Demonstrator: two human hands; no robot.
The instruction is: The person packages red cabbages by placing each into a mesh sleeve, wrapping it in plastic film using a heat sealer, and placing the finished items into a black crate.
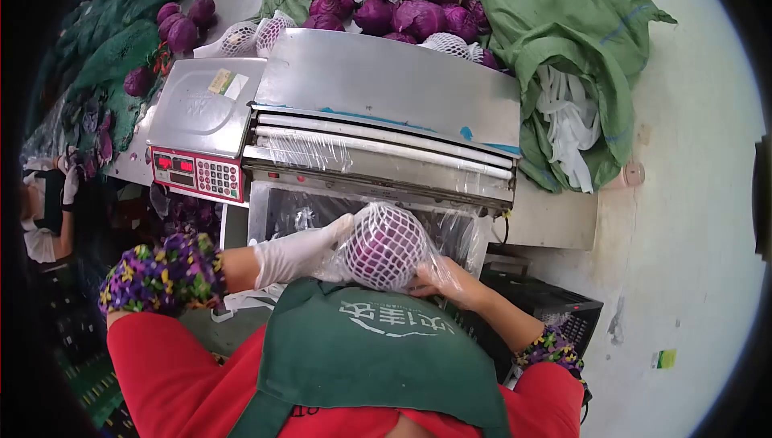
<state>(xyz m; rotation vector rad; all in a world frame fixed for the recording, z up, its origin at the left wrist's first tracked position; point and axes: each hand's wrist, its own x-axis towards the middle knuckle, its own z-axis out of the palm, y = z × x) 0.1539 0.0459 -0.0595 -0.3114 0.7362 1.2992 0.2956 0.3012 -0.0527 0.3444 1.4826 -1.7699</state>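
A purple cabbage in a white foam net (386, 249) is held in front of my green apron, with clear plastic film around it. My left hand (301, 251), in a white glove, grips it from the left side. On its right side, my right hand (444, 281) curls against the lower edge, partly covered by the film. Some fingertips of both hands are hidden behind the film and net. Just beyond the cabbage is the film wrapping machine (386, 88), with a stretch of film hanging from its rollers.
A scale (205, 108) with a red display panel stands left of the machine. More purple cabbages (418, 18), some netted, are piled behind it. A green sack (563, 20) with white nets lies at the right. Another person (50, 209) is at the far left. A black crate (555, 305) sits low right.
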